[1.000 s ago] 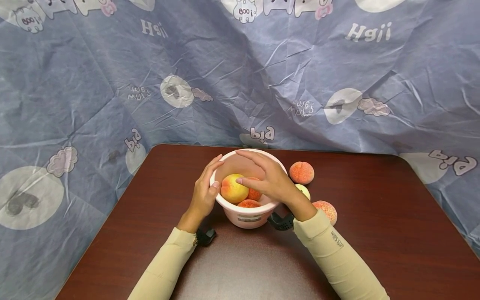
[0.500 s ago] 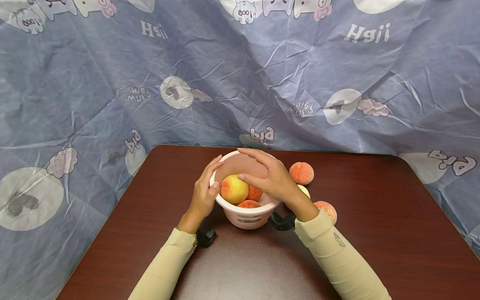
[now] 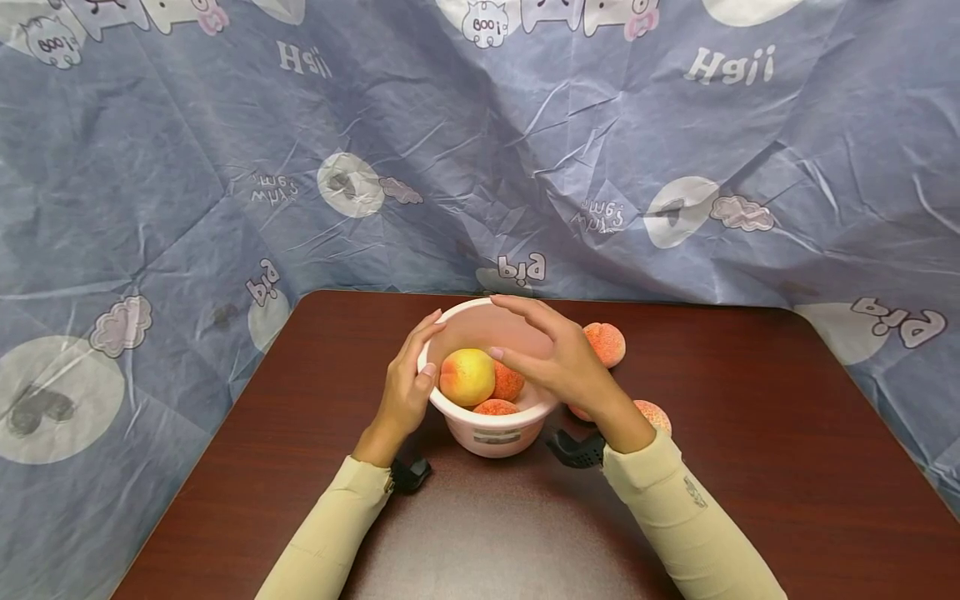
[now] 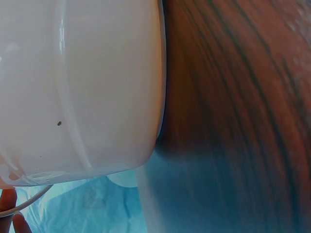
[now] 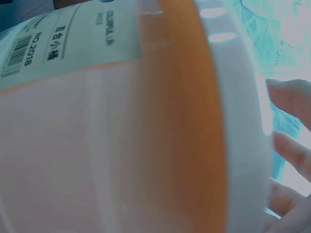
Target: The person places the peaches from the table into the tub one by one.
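Observation:
A pale pink plastic bucket (image 3: pixel 491 437) stands upright on the table, with a yellow-red peach (image 3: pixel 467 377) and two redder peaches inside, one red peach (image 3: pixel 495 407) nearest its front wall. My left hand (image 3: pixel 407 387) holds the bucket's left rim, thumb over the edge and fingers along the outside. Over the right rim is my right hand (image 3: pixel 558 354), thumb and fingers spread apart, nothing between them. In the right wrist view, the fingers (image 5: pixel 291 145) of that hand show beyond the rim, and a printed label (image 5: pixel 73 43) is on the bucket wall.
Right of the bucket lie a pinkish peach (image 3: pixel 604 344) at the back and a speckled peach (image 3: pixel 654 417) partly behind my right wrist. Another red fruit (image 3: pixel 583 412) peeks out under that wrist. A blue printed cloth (image 3: pixel 480 150) hangs behind the dark wooden table (image 3: pixel 780 433).
My right hand has shifted slightly right, its thumb drawing away from the yellow-red peach. The wrist now covers the pale fruit beside the bucket. My left hand and the bucket stay put.

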`<state>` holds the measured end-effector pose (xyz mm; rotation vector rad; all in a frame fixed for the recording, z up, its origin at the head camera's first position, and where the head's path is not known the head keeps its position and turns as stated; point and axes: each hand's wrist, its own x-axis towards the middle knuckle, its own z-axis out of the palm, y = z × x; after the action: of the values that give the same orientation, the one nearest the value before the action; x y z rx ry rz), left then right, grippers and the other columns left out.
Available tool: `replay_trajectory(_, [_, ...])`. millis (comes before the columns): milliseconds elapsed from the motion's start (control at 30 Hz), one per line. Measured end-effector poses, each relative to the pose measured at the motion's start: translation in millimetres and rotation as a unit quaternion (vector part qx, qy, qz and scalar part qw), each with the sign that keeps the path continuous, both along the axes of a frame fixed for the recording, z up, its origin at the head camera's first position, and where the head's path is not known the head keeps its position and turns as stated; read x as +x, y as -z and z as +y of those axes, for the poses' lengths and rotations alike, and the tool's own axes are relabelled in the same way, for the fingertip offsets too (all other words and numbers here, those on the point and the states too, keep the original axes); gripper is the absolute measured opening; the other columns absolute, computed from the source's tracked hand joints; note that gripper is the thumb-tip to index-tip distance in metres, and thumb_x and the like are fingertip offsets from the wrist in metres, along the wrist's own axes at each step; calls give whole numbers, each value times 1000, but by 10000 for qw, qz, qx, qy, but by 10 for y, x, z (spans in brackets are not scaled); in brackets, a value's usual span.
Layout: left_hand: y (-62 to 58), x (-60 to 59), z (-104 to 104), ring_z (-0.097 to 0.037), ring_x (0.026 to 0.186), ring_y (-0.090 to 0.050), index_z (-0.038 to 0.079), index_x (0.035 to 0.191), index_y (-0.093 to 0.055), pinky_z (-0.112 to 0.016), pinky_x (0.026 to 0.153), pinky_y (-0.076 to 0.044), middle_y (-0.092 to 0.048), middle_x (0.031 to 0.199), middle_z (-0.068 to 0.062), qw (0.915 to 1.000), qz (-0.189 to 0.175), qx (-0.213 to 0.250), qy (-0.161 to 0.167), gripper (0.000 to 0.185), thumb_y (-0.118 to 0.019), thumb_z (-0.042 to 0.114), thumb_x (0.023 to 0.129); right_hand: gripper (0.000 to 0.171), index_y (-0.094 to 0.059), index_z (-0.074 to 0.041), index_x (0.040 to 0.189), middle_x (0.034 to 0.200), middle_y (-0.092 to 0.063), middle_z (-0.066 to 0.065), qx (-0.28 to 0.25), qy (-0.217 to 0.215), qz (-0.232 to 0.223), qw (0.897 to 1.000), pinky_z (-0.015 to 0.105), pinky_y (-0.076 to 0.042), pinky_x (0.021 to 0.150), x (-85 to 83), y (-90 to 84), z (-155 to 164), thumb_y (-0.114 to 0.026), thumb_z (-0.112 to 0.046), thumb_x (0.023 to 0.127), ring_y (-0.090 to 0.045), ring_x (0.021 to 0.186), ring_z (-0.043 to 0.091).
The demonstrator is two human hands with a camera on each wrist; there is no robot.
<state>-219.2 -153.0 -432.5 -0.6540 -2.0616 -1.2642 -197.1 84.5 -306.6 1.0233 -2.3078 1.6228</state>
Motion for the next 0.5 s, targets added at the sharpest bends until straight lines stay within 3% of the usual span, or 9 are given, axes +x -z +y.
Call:
replay_trajectory(133, [0, -7, -3, -24, 135, -41, 4, 135, -51, -41, 108, -34, -45, 146, -7, 10000, 64, 28, 41, 67, -35, 54, 94, 54, -56, -6, 133, 133, -57, 7, -32, 62, 16, 10000, 44, -36, 105, 78, -61, 45, -74, -6, 82, -49, 125, 16])
replay_trajectory(300, [15, -19, -1, -26, 135, -41, 3, 134, -52, -41, 108, -34, -46, 144, -14, 9999, 152, 52, 63, 67, -35, 53, 94, 55, -56, -4, 133, 133, -56, 10, 66, 161, 131, 9998, 39, -35, 106, 107, -53, 111, -74, -4, 81, -48, 126, 18])
replay_trajectory(500, [8, -13, 6, -26, 135, -41, 3, 134, -52, -40, 109, -34, -45, 146, -6, 9999, 155, 30, 38, 74, -31, 63, 94, 54, -57, -5, 133, 133, -57, 9, 185, 325, 301, 9988, 32, -34, 107, 162, -31, 178, -75, -6, 81, -48, 127, 16])
